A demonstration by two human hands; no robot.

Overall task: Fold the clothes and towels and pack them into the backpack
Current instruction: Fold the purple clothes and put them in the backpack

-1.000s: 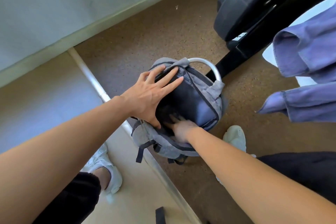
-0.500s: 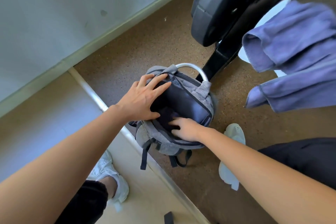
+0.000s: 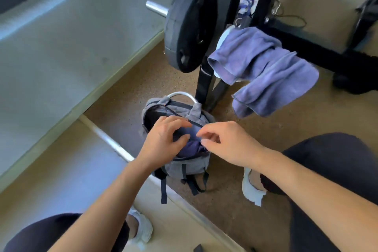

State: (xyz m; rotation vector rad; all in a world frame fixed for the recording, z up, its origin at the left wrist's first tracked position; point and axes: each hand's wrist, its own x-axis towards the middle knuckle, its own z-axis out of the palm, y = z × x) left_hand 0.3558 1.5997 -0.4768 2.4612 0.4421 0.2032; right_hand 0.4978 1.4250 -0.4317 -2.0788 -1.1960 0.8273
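Packing seems to be the step in hand. The left hand [image 3: 163,141] and the right hand [image 3: 229,143] hang over the open mouth of the grey backpack [image 3: 188,166], which stands just beside the black rack [image 3: 204,80]. Their fingers are loosely curled and, as far as I can see, grasp nothing. Inside the backpack lies a purple cloth [image 3: 191,148]. A purple towel [image 3: 263,67] hangs unfolded over the rack; I judge the next move calls for taking it down and folding it

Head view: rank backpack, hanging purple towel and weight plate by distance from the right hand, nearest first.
1. Backpack, directly beneath the right hand.
2. Purple towel, hanging up and to the right.
3. Weight plate, farthest, upper centre.
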